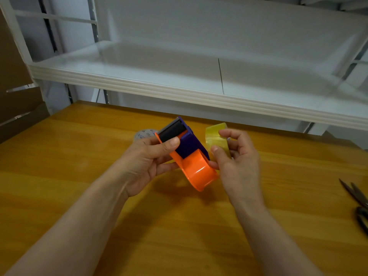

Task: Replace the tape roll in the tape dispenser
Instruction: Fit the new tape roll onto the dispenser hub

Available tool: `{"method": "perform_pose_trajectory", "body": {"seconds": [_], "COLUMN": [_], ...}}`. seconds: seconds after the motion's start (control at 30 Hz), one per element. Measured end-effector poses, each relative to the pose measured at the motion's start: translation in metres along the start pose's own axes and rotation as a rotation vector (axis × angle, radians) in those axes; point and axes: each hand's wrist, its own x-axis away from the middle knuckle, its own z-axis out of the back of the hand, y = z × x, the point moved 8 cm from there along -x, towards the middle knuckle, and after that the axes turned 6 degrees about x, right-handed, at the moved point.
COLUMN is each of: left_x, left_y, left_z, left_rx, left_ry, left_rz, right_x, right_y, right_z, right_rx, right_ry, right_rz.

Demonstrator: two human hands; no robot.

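An orange and purple tape dispenser [191, 156] with a black roller at its far end is lifted above the wooden table [79, 156]. My left hand [147, 162] grips it from the left, thumb on the roller end. My right hand [237, 162] holds a yellowish clear tape roll [215, 138] between thumb and fingers, right beside the dispenser's right side. Another pale, flat roll [144, 134] lies on the table behind my left hand, partly hidden.
Dark-handled scissors [356, 200] lie at the table's right edge. A white metal shelf [179, 90] overhangs the far side of the table. Brown cardboard [18, 100] stands at the left.
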Motion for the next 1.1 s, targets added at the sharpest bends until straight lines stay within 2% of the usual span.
{"method": "perform_pose_trajectory", "body": {"seconds": [0.3,0.53,0.73,0.83,1.0,1.1], "left_x": [-0.005,-0.009,-0.01,-0.013,-0.018,-0.021], "left_y": [0.006,-0.016,-0.034,-0.033,-0.029,-0.03], "left_z": [0.015,0.026,0.035,0.044,0.055,0.054], "left_rx": [0.094,0.015,-0.069,-0.132,-0.343,-0.431], "left_ry": [0.036,0.066,0.12,0.148,0.216,0.188], "left_rz": [-0.038,0.151,0.274,0.269,0.208,0.197], "right_x": [-0.003,-0.007,-0.007,-0.006,-0.008,-0.007], "right_y": [-0.006,-0.01,-0.022,-0.029,-0.038,-0.044], "right_z": [0.007,0.013,0.009,0.009,0.017,0.02], "right_rx": [-0.126,-0.132,-0.035,0.057,0.2,0.234], "right_ry": [0.002,0.003,-0.183,-0.26,-0.261,-0.271], "right_rz": [0.007,0.049,0.148,0.216,0.27,0.308]}}
